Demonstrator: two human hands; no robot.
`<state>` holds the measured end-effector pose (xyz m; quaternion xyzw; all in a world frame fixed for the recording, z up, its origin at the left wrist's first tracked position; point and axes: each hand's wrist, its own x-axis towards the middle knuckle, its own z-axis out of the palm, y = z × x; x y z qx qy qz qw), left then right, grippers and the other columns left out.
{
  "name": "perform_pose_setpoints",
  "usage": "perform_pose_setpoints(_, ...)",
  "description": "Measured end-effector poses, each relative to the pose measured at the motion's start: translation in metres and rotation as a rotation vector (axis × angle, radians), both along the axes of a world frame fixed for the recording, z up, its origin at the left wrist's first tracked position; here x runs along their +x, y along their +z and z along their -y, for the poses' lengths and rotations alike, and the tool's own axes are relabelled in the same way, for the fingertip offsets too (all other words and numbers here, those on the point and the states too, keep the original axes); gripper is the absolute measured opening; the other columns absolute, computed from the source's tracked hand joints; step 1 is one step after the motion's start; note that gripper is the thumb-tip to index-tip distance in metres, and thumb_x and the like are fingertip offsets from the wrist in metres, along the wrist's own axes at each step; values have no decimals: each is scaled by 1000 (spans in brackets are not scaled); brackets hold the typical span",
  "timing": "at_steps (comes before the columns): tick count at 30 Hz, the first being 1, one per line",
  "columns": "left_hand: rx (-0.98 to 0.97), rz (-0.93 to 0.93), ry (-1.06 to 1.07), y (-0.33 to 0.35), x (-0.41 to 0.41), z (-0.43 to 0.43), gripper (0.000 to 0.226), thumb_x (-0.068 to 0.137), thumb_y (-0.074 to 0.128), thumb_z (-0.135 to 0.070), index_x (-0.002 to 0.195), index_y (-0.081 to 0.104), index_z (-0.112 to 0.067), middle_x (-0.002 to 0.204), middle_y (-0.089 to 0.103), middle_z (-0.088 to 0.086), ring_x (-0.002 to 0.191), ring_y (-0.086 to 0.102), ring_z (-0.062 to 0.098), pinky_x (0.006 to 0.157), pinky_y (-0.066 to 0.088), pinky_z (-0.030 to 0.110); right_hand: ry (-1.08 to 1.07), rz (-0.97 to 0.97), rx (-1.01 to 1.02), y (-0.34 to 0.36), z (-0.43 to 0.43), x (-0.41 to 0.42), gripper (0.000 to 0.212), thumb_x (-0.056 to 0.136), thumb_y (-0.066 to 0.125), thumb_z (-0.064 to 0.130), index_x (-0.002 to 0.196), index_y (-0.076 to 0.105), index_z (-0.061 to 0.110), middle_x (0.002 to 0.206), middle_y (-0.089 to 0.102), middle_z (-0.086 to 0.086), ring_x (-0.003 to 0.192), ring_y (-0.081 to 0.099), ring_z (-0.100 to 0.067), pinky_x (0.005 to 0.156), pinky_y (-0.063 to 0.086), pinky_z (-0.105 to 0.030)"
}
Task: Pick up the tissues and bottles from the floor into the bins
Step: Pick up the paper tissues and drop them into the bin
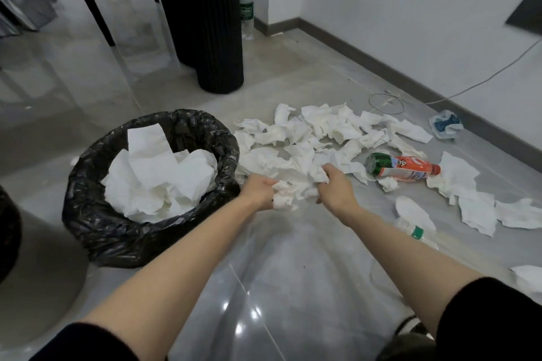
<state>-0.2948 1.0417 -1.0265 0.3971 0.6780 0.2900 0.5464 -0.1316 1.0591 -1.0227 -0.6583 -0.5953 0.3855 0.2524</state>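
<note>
Head view — black-bagged bin [88, 155] holds a heap of white tissues [158, 179].

A round bin [88, 161] lined with a black bag stands at the left, partly filled with crumpled white tissues [158, 182]. Just right of it a pile of tissues [308, 132] spreads across the floor, and loose sheets [475, 205] lie scattered further right. At the pile's near edge the left hand [259, 192] and right hand [337, 187] grip a wad [293, 192]. An orange-labelled bottle [401, 168] lies on its side (green base leftward) touching the pile. A clear bottle [416, 233] lies nearer, partly under a tissue.
</note>
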Motion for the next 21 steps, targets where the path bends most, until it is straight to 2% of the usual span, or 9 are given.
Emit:
perform_pose_setpoints(2, 44, 17, 31, 20, -5, -3, 36, 88, 39, 14, 114, 62, 7, 91, 64, 9, 85, 61, 22, 84, 55, 41, -59, -41, 34, 23, -6, -7, 28, 85, 35, -5, 96, 56, 10, 94, 62, -15, 68, 58, -27, 53, 48, -30)
perform_pose_setpoints(4, 106, 54, 74, 46, -13, -3, 26, 93, 40, 6, 102, 64, -2, 77, 54, 1, 69, 54, 13, 65, 53, 26, -87, -54, 26, 47, -9, -16, 29, 83, 35, -5, 95, 57, 10, 92, 62, -14, 73, 60, -30, 55, 46, -28)
perform_pose_setpoints(7, 180, 75, 190, 76, -36, -2, 24, 92, 44, 2, 80, 61, -11, 77, 54, 5, 70, 55, 19, 54, 51, 20, -74, -114, 12, 81, -10, -39, 24, 86, 38, -2, 96, 59, 6, 87, 58, -10, 76, 57, -27, 52, 44, -26)
perform_pose_setpoints(9, 247, 58, 260, 88, -58, -2, 23, 89, 47, 3, 96, 69, 1, 90, 61, 10, 89, 60, 23, 71, 54, 28, -33, -178, 0, 96, -8, -58, 17, 87, 41, 3, 89, 58, 7, 87, 58, -10, 74, 57, -25, 60, 52, -31)
perform_pose_setpoints(11, 313, -57, 274, 100, -83, 2, 32, 87, 47, 4, 108, 70, -3, 108, 67, 6, 102, 62, 23, 92, 52, 36, 17, -221, -4, 107, -4, -79, 18, 88, 46, 7, 74, 57, 10, 77, 57, -6, 69, 57, -22, 80, 56, -41)
perform_pose_setpoints(13, 378, -152, 283, 110, -110, 14, 36, 85, 45, 7, 100, 73, -8, 106, 69, 6, 97, 63, 23, 85, 52, 35, 67, -218, 1, 117, 1, -103, 20, 86, 49, 7, 68, 57, 12, 69, 54, -2, 72, 57, -21, 84, 53, -40)
perform_pose_setpoints(16, 460, -279, 325, 117, -142, 32, 41, 85, 37, 9, 98, 72, -10, 103, 65, 4, 93, 55, 21, 71, 40, 24, 179, -202, 10, 127, 11, -133, 18, 86, 52, 6, 94, 67, 12, 84, 60, -1, 85, 57, -19, 78, 47, -29)
perform_pose_setpoints(19, 500, -451, 306, 113, -162, 45, 44, 94, 32, 3, 129, 56, -7, 134, 54, 7, 126, 46, 23, 104, 37, 28, 298, -104, 79, 132, 19, -157, 32, 87, 53, 5, 117, 65, 10, 101, 60, 1, 96, 54, -15, 83, 42, -22)
perform_pose_setpoints(21, 515, -544, 245, 106, -170, 50, 41, 97, 32, 0, 135, 48, -3, 141, 48, 9, 133, 41, 23, 109, 29, 26, 368, 7, 105, 127, 22, -172, 34, 89, 57, 12, 122, 63, 12, 115, 63, -3, 109, 56, -19, 86, 40, -21)
